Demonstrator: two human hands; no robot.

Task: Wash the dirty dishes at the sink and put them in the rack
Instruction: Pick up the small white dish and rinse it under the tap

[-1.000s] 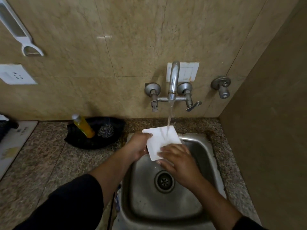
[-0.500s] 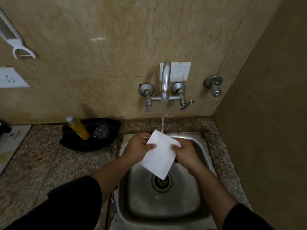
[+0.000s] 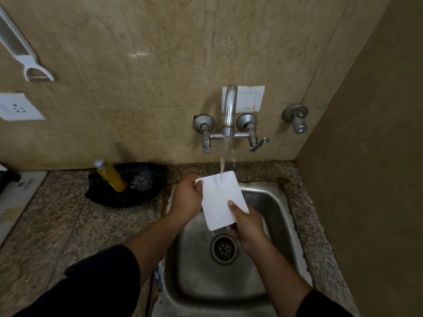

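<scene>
The white plate (image 3: pixel 219 197) has turned since half a second ago, its top edge now under the water (image 3: pixel 225 154). The left hand (image 3: pixel 186 197) grips its top-left corner, and the right hand (image 3: pixel 246 225) has slid down to grip the lower-right corner.

Glossy beige tiles cover the back wall (image 3: pixel 160 65), which carries a white socket (image 3: pixel 18 107). A plain brown side wall (image 3: pixel 366 156) stands at the right. Speckled granite counter (image 3: pixel 57 213) lies below.

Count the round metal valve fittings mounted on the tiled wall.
3: a left valve beside the spout, a right valve on its other side, and a lone valve near the corner. None looks hidden.
</scene>
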